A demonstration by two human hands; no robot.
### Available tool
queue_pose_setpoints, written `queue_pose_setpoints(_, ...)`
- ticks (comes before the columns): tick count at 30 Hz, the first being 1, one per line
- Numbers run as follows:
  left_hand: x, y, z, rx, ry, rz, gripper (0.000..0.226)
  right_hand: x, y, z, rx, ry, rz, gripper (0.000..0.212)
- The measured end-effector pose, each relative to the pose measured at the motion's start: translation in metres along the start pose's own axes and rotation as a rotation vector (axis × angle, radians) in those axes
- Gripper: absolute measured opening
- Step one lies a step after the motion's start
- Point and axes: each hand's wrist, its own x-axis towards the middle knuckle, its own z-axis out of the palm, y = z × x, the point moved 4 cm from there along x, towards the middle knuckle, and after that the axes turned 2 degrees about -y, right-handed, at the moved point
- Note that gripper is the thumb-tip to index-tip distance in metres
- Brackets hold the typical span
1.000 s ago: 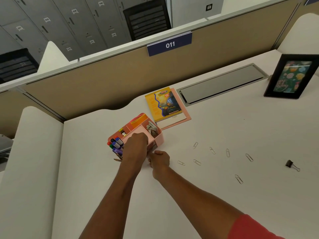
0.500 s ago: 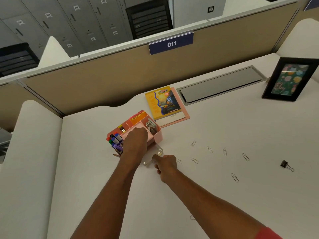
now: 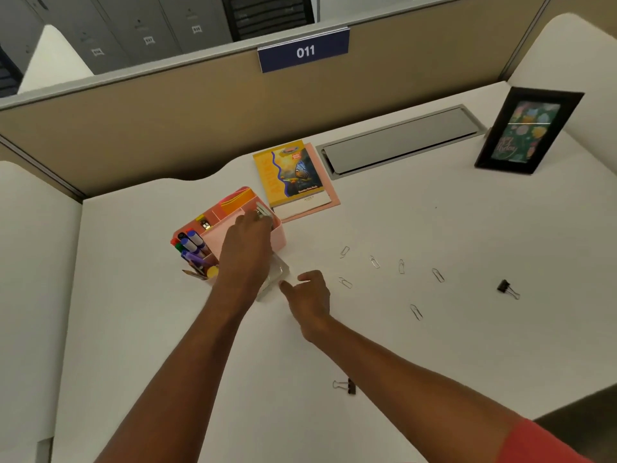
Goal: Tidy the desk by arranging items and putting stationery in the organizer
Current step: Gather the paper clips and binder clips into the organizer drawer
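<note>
Six paper clips [image 3: 401, 266] lie right of your right hand [image 3: 312, 295], fingers loosely apart beside a clear case [image 3: 279, 273]. Your left hand [image 3: 247, 252] hangs over the organizer [image 3: 279, 237]; I cannot tell its grip.

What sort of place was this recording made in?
Most likely an open-plan office cubicle: a tan fabric partition carrying a blue "011" number plate, grey metal lockers behind it, and a white desk with a silver cable-hatch lid set into it.
</note>
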Motion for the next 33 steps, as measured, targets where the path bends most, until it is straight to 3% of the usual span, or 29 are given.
queue_pose_setpoints(4, -0.024, 0.034, 0.014, -0.055, 0.112, 0.148, 0.041, -0.011, -0.006, -0.071, -0.207, 0.036, -0.38, 0.019)
queue_pose_setpoints(11, -0.073, 0.108, 0.092, -0.284, -0.035, 0.211, 0.041, -0.001, 0.016, -0.229, -0.434, 0.293, -0.617, 0.02)
queue_pose_setpoints(17, -0.096, 0.17, 0.149, -0.302, -0.211, 0.27, 0.044, 0.012, 0.047, -0.352, -0.675, 0.6, -0.532, 0.038)
queue_pose_setpoints(22, -0.104, 0.2, 0.172, -0.268, -0.277, 0.295, 0.043, 0.025, 0.067, -0.398, -0.723, 0.553, -0.483, 0.051)
queue_pose_setpoints(27, -0.112, 0.202, 0.181, -0.273, -0.267, 0.273, 0.039, 0.034, 0.076, -0.41, -0.679, 0.527, -0.497, 0.042)
queue_pose_setpoints(33, -0.119, 0.158, 0.168, -0.331, -0.073, 0.07, 0.039, 0.036, 0.064, -0.407, -0.653, 0.495, -0.514, 0.028)
